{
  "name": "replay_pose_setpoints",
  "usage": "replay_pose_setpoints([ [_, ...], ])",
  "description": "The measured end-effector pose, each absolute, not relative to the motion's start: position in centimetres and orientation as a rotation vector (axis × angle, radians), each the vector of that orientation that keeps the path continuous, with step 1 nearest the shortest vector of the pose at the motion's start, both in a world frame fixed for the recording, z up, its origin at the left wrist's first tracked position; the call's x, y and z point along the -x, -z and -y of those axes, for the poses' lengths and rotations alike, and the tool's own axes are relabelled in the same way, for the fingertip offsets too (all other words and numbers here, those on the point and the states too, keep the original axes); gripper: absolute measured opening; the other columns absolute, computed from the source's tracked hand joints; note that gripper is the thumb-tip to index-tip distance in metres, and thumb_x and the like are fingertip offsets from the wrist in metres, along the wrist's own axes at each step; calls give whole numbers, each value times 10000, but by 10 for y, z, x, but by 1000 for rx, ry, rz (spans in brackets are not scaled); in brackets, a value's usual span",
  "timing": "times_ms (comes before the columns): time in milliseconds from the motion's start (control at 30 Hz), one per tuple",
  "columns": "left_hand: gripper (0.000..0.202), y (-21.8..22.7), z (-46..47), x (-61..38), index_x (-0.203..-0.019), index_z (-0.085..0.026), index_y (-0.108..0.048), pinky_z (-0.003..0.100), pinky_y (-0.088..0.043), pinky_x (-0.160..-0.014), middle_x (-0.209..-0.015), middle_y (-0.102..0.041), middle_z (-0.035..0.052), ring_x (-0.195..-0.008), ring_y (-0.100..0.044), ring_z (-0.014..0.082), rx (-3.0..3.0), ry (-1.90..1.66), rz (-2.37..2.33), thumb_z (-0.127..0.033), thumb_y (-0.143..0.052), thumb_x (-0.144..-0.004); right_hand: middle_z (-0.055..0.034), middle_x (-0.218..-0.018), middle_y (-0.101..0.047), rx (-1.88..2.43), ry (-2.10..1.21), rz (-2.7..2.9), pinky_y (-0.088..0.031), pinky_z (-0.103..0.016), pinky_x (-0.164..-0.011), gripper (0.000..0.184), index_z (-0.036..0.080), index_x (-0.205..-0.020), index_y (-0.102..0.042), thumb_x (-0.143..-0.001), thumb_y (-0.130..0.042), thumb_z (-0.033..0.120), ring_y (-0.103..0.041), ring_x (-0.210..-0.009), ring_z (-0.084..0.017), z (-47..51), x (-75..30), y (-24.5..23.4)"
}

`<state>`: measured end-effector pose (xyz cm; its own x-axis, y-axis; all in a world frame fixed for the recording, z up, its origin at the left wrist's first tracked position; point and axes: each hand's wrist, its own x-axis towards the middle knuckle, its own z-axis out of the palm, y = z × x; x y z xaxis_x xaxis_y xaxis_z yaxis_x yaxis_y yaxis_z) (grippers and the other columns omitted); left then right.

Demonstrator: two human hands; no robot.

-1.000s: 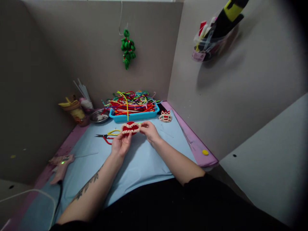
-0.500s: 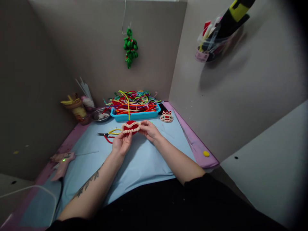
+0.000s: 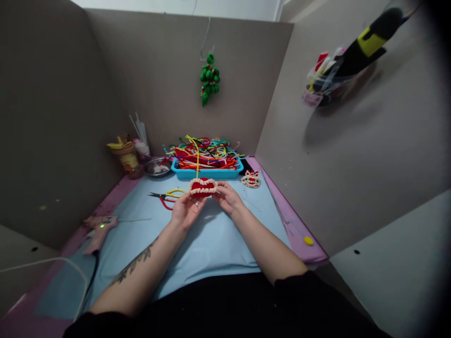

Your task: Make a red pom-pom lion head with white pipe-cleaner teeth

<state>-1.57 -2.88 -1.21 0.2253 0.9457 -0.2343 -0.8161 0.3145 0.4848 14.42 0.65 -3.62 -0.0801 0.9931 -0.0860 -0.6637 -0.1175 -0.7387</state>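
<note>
Between my two hands is a red oval craft piece (image 3: 203, 184) edged with fuzzy cream-coloured wavy trim, shaped somewhat like a mouth. My left hand (image 3: 187, 210) grips its left and lower side, palm turned up. At the right end, my right hand (image 3: 229, 198) pinches it between thumb and fingers. The piece is held above the blue cloth (image 3: 218, 239). Just left of it lie scissors (image 3: 165, 197) with one yellow and one red handle, blades partly open. A small finished figure (image 3: 251, 179) in cream and red rests to the right.
Behind stands a blue tray (image 3: 207, 174) heaped with coloured pipe cleaners (image 3: 207, 152). A metal bowl (image 3: 157, 167) and a cup (image 3: 129, 162) are at back left. A pink glue gun (image 3: 100, 233) with a cable lies at left. A green ornament (image 3: 210, 79) hangs on the partition.
The view has shifted, so everything sits a little further right. Both hands still hold the craft piece, which is tilted more so its red face and cream edging show.
</note>
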Motion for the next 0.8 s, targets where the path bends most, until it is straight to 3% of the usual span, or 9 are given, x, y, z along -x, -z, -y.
replay_pose_setpoints([
  [200,134,11,34,16,-922,-156,-638,258,-566,-695,-870,-703,48,-770,-670,146,-439,-1202,-597,-159,-600,-793,50,-766,-679,566,-1604,657,-522,-251,-651,261,222,-781,-543,-612,-693,91,-643,-719,-126,-10,-153,36],
  [333,198,13,33,18,-850,-166,-620,235,-548,-718,-857,-690,15,-746,-654,116,-584,-1258,-644,-157,-729,-685,43,-841,-696,512,-1580,697,-536,-281,-697,262,224,-789,-541,-623,-695,91,-652,-788,-141,-9,-156,32],
  [533,391,22,22,24,-856,-210,-546,259,-536,-745,-818,-660,-32,-760,-645,106,-724,-1374,-710,-202,-820,-577,44,-777,-695,507,-1538,697,-532,-264,-667,256,221,-779,-533,-620,-689,94,-644,-719,-127,-6,-156,29],
  [800,357,27,7,29,-860,-189,-588,281,-525,-755,-859,-652,-1,-783,-637,123,-996,-1483,-815,-306,-811,-607,56,-725,-682,549,-1505,683,-527,-251,-654,228,223,-750,-539,-616,-679,103,-628,-680,-116,-3,-150,26],
])
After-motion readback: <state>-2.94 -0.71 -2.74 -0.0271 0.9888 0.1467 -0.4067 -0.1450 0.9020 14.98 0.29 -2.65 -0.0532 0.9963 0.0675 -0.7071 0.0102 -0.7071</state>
